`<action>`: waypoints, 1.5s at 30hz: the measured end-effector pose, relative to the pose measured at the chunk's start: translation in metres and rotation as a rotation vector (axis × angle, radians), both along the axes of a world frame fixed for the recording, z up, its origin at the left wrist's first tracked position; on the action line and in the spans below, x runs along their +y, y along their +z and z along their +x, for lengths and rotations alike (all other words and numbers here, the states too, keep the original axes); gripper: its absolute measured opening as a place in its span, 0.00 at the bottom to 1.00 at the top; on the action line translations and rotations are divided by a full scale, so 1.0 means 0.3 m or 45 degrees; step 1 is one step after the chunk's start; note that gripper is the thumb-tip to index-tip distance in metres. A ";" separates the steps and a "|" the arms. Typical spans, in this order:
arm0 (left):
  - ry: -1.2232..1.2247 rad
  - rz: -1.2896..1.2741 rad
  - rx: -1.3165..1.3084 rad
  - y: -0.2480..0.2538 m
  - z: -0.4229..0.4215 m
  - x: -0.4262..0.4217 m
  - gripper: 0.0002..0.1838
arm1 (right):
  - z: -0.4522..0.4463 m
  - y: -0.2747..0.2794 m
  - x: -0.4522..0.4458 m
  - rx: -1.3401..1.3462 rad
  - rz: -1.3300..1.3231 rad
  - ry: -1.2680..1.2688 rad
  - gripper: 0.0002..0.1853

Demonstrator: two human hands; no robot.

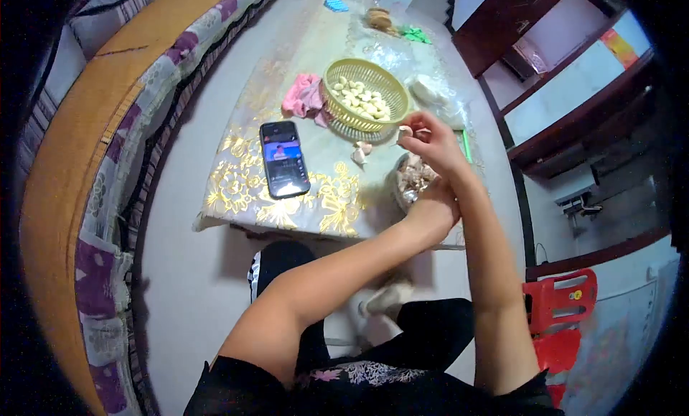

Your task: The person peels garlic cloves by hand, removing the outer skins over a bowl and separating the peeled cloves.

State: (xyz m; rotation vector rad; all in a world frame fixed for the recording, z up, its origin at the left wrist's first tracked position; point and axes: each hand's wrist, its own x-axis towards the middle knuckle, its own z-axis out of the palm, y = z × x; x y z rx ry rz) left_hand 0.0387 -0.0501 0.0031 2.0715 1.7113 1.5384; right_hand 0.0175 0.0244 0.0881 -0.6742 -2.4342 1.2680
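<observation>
Between the thumb and fingertips of my right hand (430, 139) is a garlic clove (405, 132), held just off the near right rim of a yellow-green plastic basket (331, 104). Peeled garlic cloves (362, 100) lie inside that basket. My left hand (436, 209) is lower, at the edge of a bowl of garlic skins (414, 175); its fingers are hidden behind my right wrist. A few unpeeled cloves (360, 152) rest on the tablecloth left of the bowl.
A lit phone (284, 161) lies on the patterned tablecloth (237, 175). Beside the basket are a pink cloth (303, 96) and a clear plastic bag (430, 89). A red chair (563, 301) stands at right; a long wooden-edged bench (64, 165) runs along the left.
</observation>
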 end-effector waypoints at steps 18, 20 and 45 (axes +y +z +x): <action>-0.039 0.301 -0.098 0.039 -0.014 0.044 0.11 | 0.285 0.198 -0.437 0.617 -0.949 1.123 0.11; -0.078 0.284 -0.110 0.027 -0.005 0.052 0.12 | 0.246 0.135 -0.419 0.681 -1.212 1.651 0.14; -0.203 0.269 -0.094 -0.037 0.024 0.120 0.12 | 0.270 -0.009 -0.460 1.147 -1.616 1.430 0.14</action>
